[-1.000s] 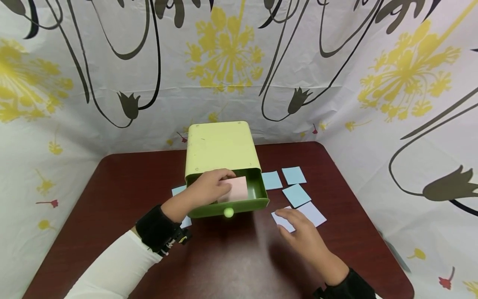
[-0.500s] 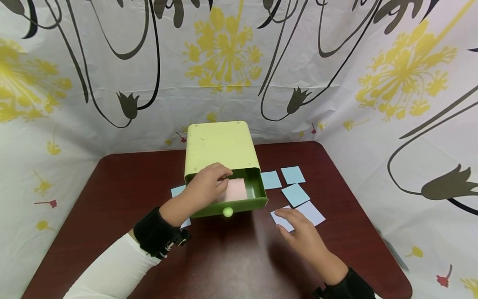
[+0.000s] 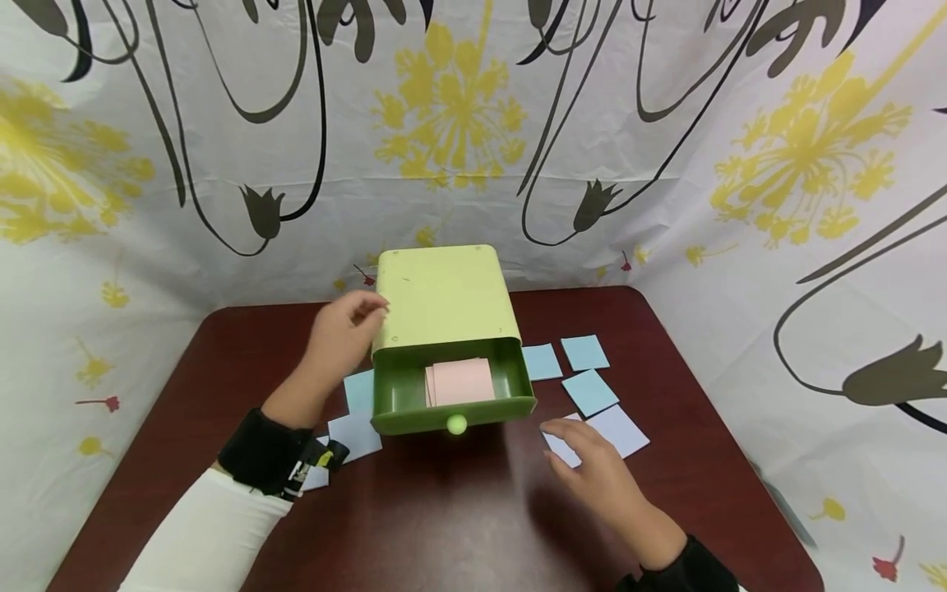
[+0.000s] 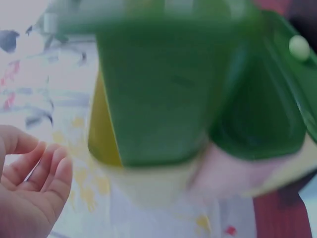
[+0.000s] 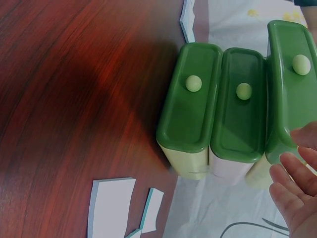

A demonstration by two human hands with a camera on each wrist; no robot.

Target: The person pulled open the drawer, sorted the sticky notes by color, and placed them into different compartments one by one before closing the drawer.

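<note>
So the pink notes [image 3: 462, 381] are sitting in the open top drawer [image 3: 453, 396] of the little green drawer box [image 3: 442, 298], just right of the left hand [image 3: 342, 335]. That hand is released, fingers loose, empty, up beside the box's left wall. The right hand [image 3: 595, 465] is relaxed too, fingertips resting on a pale lavender note [image 3: 601, 433] on the table [image 3: 459, 510], blue notes [image 3: 588, 390] just beyond. Looks like sorting notes into the drawer; I'd guess the next move means pinching up that lavender one cleanly.
</note>
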